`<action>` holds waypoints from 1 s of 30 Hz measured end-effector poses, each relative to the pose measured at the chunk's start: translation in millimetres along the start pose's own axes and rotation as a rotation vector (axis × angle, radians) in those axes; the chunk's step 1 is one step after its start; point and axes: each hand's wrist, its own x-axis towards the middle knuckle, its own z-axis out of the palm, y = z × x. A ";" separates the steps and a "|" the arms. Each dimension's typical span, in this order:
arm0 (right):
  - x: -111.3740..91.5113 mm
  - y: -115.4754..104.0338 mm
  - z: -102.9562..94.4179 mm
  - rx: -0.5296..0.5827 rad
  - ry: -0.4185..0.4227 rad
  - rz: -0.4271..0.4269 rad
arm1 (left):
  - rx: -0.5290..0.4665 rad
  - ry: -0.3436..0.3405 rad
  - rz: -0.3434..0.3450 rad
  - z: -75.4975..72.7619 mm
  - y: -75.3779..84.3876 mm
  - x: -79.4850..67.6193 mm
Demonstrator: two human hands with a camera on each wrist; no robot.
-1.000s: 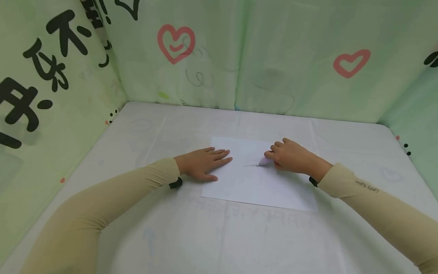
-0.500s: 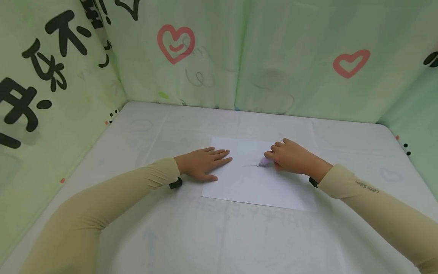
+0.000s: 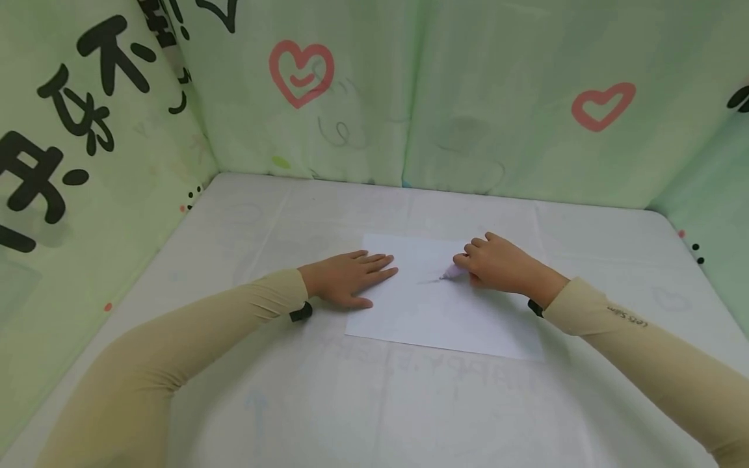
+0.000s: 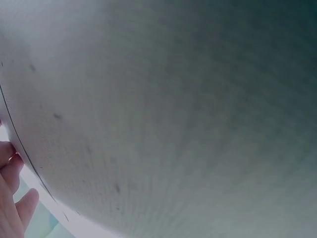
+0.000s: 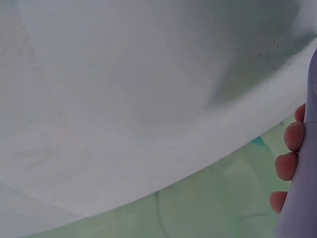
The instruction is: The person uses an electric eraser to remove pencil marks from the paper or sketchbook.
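A white sheet of paper (image 3: 409,322) lies on the table, with a short grey line (image 3: 428,282) near its middle. My left hand (image 3: 350,279) rests flat on the sheet's left part, fingers spread. My right hand (image 3: 500,265) grips a thick, light purple electric eraser (image 3: 454,272), its tip pointing down and left at the right end of the line. In the right wrist view the eraser (image 5: 302,173) stands at the right edge with fingertips wrapped round it, and dark crumbs (image 5: 275,49) lie close to its tip. The left wrist view catches only a few left fingers (image 4: 11,178).
A white cloth with faint prints covers the table (image 3: 328,403). Green curtains (image 3: 480,97) with red hearts and black characters enclose the back and both sides. A dark band sits at each wrist, under the beige sleeves (image 3: 234,312).
My right hand and the eraser have shifted slightly up, away from the line's right end. The left hand has stayed in place on the paper.
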 end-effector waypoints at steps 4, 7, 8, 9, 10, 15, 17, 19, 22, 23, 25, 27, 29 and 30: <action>0.7 -0.2 0.2 0.005 -0.015 -0.001 | -0.003 -0.003 0.006 -1.7 0.5 -0.7; 1.3 -0.4 0.0 0.000 -0.005 -0.003 | -0.003 -0.001 0.010 -2.0 0.8 -1.0; 1.5 -0.5 -0.4 0.003 -0.004 -0.006 | -0.005 -0.001 0.012 -2.2 1.0 -0.9; 1.5 -0.6 -1.1 0.011 0.000 -0.011 | -0.007 -0.001 0.012 -2.0 1.0 -0.7; 1.4 -0.8 -1.0 0.012 -0.001 -0.013 | -0.005 -0.004 0.011 -2.0 1.1 -0.6; 0.5 -0.7 -1.9 0.009 -0.012 0.008 | -0.005 -0.007 0.005 -1.9 1.4 0.0; 0.3 -0.3 -0.9 0.010 -0.011 0.004 | -0.007 -0.005 0.006 -1.4 0.8 0.1; 0.7 -0.4 0.0 0.013 -0.002 -0.007 | -0.007 -0.006 0.004 -0.8 0.5 0.1; 1.4 -0.5 0.5 0.008 0.009 -0.008 | -0.003 -0.003 0.001 -0.3 0.2 -0.1; 1.6 -0.6 0.2 0.007 0.011 -0.006 | 0.000 -0.004 0.001 -0.3 0.3 0.0; 2.0 -0.9 -0.2 0.004 0.012 -0.008 | -0.013 0.007 0.011 -0.2 0.4 0.1; 2.8 -1.3 -1.2 0.011 0.019 -0.012 | -0.011 0.007 0.013 -0.3 0.5 0.3; 3.5 -1.4 -1.6 0.008 0.027 -0.009 | -0.004 0.001 0.008 -0.4 0.4 0.5; 3.6 -1.3 -1.6 0.007 0.025 -0.004 | -0.004 0.004 0.010 -0.5 0.4 0.4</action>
